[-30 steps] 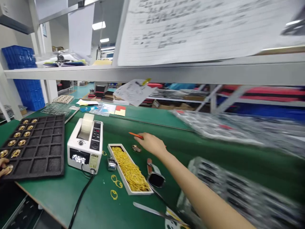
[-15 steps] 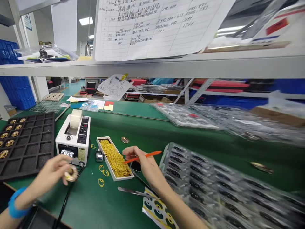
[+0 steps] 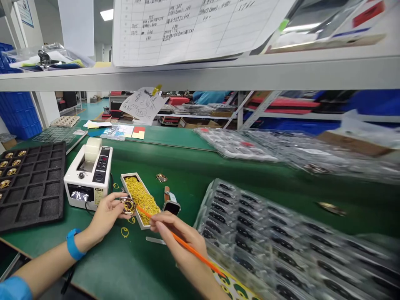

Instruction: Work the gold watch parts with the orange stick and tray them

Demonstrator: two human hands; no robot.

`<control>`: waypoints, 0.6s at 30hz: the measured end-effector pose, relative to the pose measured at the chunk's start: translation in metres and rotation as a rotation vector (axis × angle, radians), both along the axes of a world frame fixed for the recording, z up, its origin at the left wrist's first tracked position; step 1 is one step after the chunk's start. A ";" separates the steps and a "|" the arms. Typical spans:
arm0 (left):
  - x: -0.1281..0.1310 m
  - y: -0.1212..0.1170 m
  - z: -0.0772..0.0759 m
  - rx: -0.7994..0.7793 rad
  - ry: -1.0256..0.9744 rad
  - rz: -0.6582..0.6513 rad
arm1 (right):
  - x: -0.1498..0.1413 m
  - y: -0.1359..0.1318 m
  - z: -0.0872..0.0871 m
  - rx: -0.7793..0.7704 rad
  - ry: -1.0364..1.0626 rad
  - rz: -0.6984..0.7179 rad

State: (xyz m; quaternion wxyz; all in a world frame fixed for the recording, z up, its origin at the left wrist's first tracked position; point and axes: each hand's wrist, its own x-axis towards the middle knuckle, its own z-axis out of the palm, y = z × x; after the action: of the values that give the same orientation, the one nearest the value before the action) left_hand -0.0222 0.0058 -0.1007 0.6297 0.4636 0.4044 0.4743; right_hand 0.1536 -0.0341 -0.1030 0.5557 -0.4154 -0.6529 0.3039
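Note:
My left hand (image 3: 106,212) pinches a round gold metal part (image 3: 128,206), which looks like a watch case, in front of the tape dispenser. In my right hand (image 3: 184,237) is a thin orange pointed stick (image 3: 193,251); its tip meets or nearly meets the right edge of the metal part, though I cannot tell whether they touch. Just behind both hands stands a white box (image 3: 145,227) full of thin yellow ring-shaped pieces (image 3: 137,189). A loose yellow ring (image 3: 125,232) lies on the green table below the metal part. Tweezers (image 3: 155,240) lie partly behind my right hand.
A white tape dispenser (image 3: 73,179) and a black compartment tray (image 3: 40,183) with gold parts are on the left. Beyond my right hand are a wristwatch (image 3: 171,207) and clear plastic trays (image 3: 259,233) of dark parts. A shelf edge (image 3: 187,77) crosses above.
My left hand has moved right with the metal part, up to the white box. The orange stick has turned in my right hand, its tip now at the part. The view has shifted slightly.

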 end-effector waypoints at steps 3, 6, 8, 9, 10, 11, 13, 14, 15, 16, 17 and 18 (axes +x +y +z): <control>-0.001 -0.002 0.001 0.033 0.020 0.012 | -0.002 0.000 -0.006 -0.125 0.020 0.047; -0.002 -0.002 0.003 0.033 0.038 0.003 | -0.006 0.002 -0.009 -0.191 0.069 0.061; -0.002 -0.003 0.004 0.028 0.049 0.002 | -0.008 0.002 -0.010 -0.225 0.116 0.072; -0.003 -0.003 0.005 0.026 0.053 0.002 | -0.008 0.002 -0.011 -0.242 0.136 0.080; -0.003 -0.003 0.005 0.025 0.057 0.003 | -0.007 0.002 -0.011 -0.250 0.143 0.091; -0.003 -0.003 0.005 0.024 0.059 0.003 | -0.006 0.002 -0.011 -0.235 0.134 0.104; -0.004 -0.003 0.006 0.017 0.058 0.006 | -0.004 0.003 -0.011 -0.103 0.059 0.124; -0.005 -0.003 0.006 0.013 0.056 0.012 | -0.003 0.004 -0.011 0.009 -0.009 0.139; -0.005 -0.003 0.006 0.008 0.055 0.018 | -0.002 0.005 -0.012 0.141 -0.091 0.162; -0.005 -0.003 0.005 0.005 0.058 0.023 | -0.001 0.006 -0.012 0.281 -0.182 0.182; -0.005 -0.003 0.005 0.002 0.063 0.027 | -0.001 0.007 -0.012 0.411 -0.280 0.197; -0.005 -0.003 0.004 0.000 0.070 0.030 | 0.000 0.008 -0.012 0.526 -0.377 0.204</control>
State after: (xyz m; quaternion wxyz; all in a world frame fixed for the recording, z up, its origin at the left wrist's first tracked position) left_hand -0.0276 0.0028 -0.0969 0.6079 0.4739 0.4331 0.4673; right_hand 0.1532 -0.0257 -0.1146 0.4798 -0.2392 -0.8385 0.0969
